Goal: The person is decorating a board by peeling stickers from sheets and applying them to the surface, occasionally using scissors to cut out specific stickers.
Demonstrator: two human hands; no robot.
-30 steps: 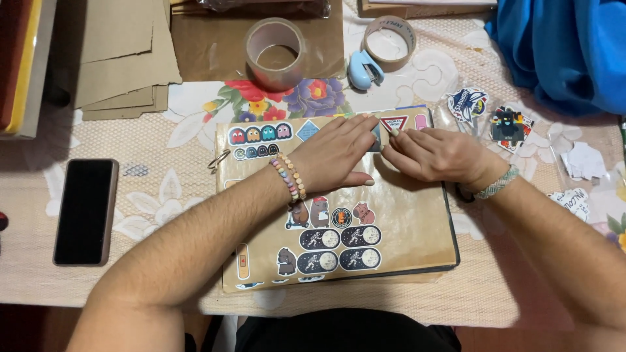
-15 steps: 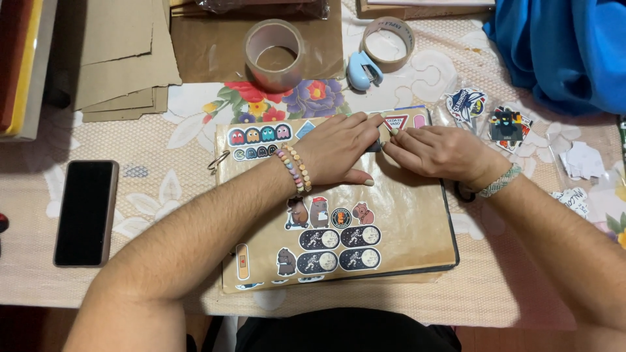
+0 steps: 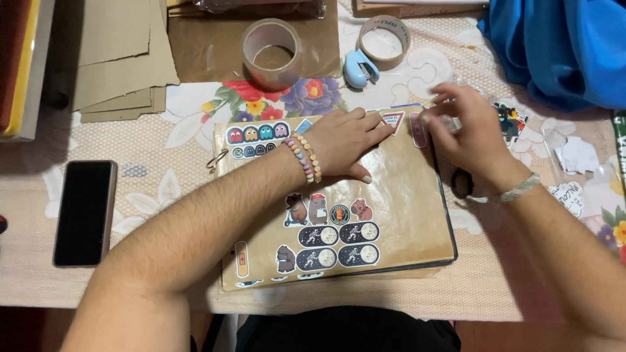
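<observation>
A floral tablecloth covered the table, with cardboard sheets, two tape rolls, a black phone and a blue cloth around the work. At centre lay a brown-covered notebook, dotted with stickers. The left hand pressed flat on its top edge, fingers together. The right hand was lifted beside the corner, blurred; its finger state could not be told.

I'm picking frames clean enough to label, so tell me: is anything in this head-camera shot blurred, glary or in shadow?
In the head view, the right hand is smeared by motion blur, its fingertips ghosted; the left hand, pressing flat on the sticker-covered notebook, is sharp. The clear tape roll shows slight sheen, no harsh glare. Lighting is even; the bottom edge under the table falls dark.
</observation>
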